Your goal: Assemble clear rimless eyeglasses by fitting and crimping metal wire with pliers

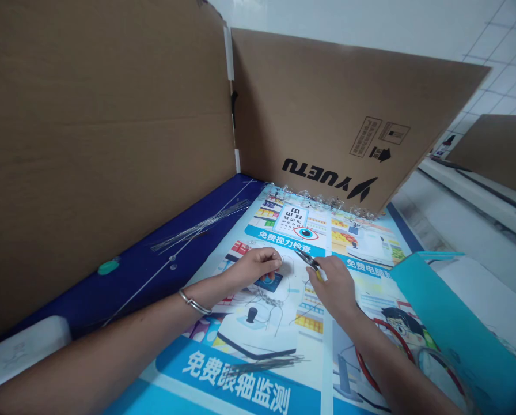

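Note:
My left hand (260,268) is closed in a pinch, and a thin wire (292,266) appears to curve out from its fingertips. My right hand (334,283) is wrapped round a pair of pliers (308,260), whose narrow dark jaws point up and left, just right of the left hand. Yellow shows on their handle. Whether the jaws touch the wire is too small to tell. Below my left hand lie a short row of small clear pieces (264,297) and loose thin wires. Nearer me is a bundle of cut wires (266,364).
Tall cardboard panels (111,127) wall the left and back. Clear wired ornaments (322,200) line the back panel's foot. Long wires (201,223) and a green lump (108,266) lie on blue cloth. A teal folder (448,323) stands right; a white box (25,349) sits left.

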Action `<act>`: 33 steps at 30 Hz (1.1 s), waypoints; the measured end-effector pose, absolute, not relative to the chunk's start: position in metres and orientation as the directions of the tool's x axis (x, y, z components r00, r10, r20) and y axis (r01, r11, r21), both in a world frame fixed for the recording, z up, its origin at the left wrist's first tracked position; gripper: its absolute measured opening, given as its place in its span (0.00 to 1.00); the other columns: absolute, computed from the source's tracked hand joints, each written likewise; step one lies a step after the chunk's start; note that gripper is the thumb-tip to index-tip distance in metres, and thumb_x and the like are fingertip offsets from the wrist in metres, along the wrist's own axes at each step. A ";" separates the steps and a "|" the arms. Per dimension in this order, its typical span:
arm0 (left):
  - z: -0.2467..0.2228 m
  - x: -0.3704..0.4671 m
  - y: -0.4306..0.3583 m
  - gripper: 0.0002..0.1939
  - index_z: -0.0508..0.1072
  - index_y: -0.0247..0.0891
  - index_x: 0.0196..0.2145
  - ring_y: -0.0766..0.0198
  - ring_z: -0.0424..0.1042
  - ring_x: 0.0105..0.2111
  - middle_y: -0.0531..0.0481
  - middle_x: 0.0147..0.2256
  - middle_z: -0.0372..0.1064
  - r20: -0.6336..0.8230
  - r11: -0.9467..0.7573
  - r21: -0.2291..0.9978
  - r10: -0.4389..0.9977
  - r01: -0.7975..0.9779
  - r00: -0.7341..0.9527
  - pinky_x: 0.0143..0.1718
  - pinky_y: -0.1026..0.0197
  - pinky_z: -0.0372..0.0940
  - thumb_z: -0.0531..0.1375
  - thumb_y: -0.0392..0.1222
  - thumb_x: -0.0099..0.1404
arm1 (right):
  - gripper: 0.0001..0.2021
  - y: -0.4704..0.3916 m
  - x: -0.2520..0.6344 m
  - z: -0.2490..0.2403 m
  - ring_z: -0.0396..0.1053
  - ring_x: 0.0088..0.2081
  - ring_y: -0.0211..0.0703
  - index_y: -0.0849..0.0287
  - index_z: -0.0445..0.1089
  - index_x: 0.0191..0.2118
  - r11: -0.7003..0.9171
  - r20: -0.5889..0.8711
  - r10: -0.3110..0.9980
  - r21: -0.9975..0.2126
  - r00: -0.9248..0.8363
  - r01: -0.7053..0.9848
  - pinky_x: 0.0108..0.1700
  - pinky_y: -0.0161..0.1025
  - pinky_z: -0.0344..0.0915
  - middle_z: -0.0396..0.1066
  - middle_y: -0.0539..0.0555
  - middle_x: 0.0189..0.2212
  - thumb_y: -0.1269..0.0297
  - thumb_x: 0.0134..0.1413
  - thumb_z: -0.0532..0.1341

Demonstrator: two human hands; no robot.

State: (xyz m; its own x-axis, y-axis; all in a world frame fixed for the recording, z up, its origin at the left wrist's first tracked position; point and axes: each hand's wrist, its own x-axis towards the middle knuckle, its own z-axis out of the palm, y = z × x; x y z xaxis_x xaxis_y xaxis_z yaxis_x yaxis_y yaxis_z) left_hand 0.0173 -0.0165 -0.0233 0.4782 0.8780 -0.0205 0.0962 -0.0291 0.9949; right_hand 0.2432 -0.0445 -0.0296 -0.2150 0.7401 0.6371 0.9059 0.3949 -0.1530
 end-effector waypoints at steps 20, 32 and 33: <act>-0.027 0.019 -0.017 0.11 0.67 0.34 0.29 0.70 0.64 0.22 0.52 0.23 0.64 -0.075 0.069 0.997 0.909 0.028 0.410 0.21 0.69 0.56 0.57 0.46 0.56 | 0.07 -0.059 0.229 -0.013 0.56 0.35 0.44 0.58 0.67 0.36 0.455 0.407 0.782 0.145 -0.472 0.879 0.38 0.40 0.51 0.61 0.55 0.29 0.64 0.51 0.55; -0.023 0.021 -0.019 0.08 0.65 0.35 0.29 0.71 0.61 0.22 0.53 0.23 0.63 0.001 -0.053 0.992 0.907 0.111 0.421 0.22 0.69 0.55 0.56 0.44 0.57 | 0.07 -0.060 0.227 -0.015 0.56 0.35 0.44 0.58 0.67 0.34 0.451 0.421 0.777 0.147 -0.468 0.880 0.37 0.39 0.50 0.61 0.55 0.29 0.63 0.51 0.55; -0.023 0.021 -0.019 0.08 0.66 0.35 0.29 0.71 0.60 0.22 0.54 0.23 0.62 0.025 -0.088 0.987 0.909 0.132 0.417 0.22 0.69 0.55 0.56 0.43 0.57 | 0.06 -0.060 0.227 -0.015 0.56 0.35 0.44 0.58 0.67 0.34 0.449 0.415 0.782 0.144 -0.466 0.882 0.37 0.40 0.50 0.61 0.55 0.29 0.63 0.51 0.55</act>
State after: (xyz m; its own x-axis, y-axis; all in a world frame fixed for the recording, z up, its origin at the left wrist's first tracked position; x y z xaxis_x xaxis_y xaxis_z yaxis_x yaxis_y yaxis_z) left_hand 0.0206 -0.0190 -0.0232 0.4168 0.9086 0.0254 0.1320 -0.0881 0.9873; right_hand 0.2271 -0.0600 -0.0152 -0.4660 0.7816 0.4146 0.8817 0.4492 0.1440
